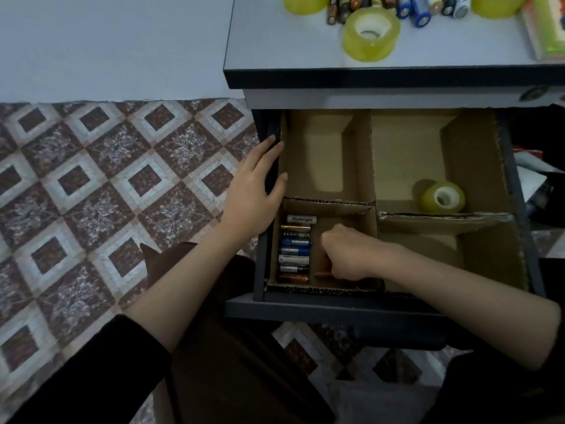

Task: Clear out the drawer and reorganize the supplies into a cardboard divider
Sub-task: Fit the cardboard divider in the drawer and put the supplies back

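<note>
Reaching into the open drawer (336, 304), the right hand (351, 255) sits low in the near-left compartment of the cardboard divider (367, 166). Its fingers are curled down around a brown battery (321, 274), whose end shows just under the knuckles near the compartment's front wall. Just beside it, along the left side of the same compartment, a battery row (295, 250) lies side by side, blue, white, gold and black, all pointing across. The left hand (250, 191) rests on the drawer's left wall. Its fingers are straight and close together along the outer side, and the thumb reaches over the top to the divider's edge. The far-left compartment and the near-right one show only bare cardboard. In the far-right compartment a yellow tape roll (443, 197) lies against the cross wall. Above the drawer, the tabletop (290, 47) carries a second tape roll (371, 33) near its front edge. Behind it lie loose batteries (422, 9), two more rolls cut off by the top of the view, and a green box (547, 26) at the right. A patterned floor (107, 179) lies to the left.
</note>
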Action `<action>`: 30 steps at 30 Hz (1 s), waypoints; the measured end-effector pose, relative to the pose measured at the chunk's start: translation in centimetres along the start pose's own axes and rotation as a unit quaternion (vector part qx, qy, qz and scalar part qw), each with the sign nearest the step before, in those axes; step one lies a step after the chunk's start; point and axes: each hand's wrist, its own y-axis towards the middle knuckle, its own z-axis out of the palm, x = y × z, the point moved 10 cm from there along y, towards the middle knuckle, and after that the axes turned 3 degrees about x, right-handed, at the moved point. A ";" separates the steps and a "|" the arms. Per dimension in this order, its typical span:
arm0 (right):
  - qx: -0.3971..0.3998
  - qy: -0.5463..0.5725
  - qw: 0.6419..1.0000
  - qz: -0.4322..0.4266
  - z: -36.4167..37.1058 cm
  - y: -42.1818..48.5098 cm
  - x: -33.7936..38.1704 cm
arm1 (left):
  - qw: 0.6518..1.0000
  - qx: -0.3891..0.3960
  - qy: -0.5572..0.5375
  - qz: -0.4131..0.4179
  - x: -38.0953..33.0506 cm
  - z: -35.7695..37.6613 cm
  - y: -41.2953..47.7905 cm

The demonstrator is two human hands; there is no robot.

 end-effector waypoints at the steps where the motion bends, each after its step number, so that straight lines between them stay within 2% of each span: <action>1: 0.015 0.007 1.000 0.002 0.3 0.2 0.0 | 1.000 -0.001 -0.005 0.000 0.1 0.0 0.0; 7: 0.023 0.059 0.997 0.042 -0.1 0.4 -0.7 | 0.999 -0.004 -0.033 -0.010 0.3 0.1 -0.2; 11: -0.076 0.084 0.988 0.100 -2.1 0.3 -1.7 | 0.999 -0.016 -0.043 -0.010 0.4 0.1 -0.3; 14: -0.128 0.096 0.983 0.091 -2.6 -0.2 -1.4 | 0.999 -0.022 -0.044 -0.007 0.4 0.0 -0.3; 17: -0.175 0.158 0.969 0.077 -2.6 -0.4 -1.7 | 0.998 -0.023 -0.053 -0.007 0.4 0.1 -0.3; 20: -0.204 0.316 0.922 0.085 -1.9 0.5 -2.9 | 0.998 -0.025 -0.062 -0.008 0.4 0.1 -0.3; 23: -0.200 0.514 0.827 0.109 -0.6 1.5 -4.0 | 0.997 -0.025 -0.070 -0.008 0.5 0.0 -0.3; 25: -0.188 0.594 0.773 0.117 0.2 1.5 -4.2 | 0.997 -0.022 -0.076 -0.011 0.5 0.1 -0.3; 27: -0.169 0.618 0.760 0.111 0.4 1.3 -3.9 | 0.997 -0.023 -0.079 -0.012 0.5 0.1 -0.4; 30: -0.149 0.612 0.771 0.095 0.4 1.2 -3.4 | 0.996 -0.026 -0.081 -0.012 0.5 0.1 -0.3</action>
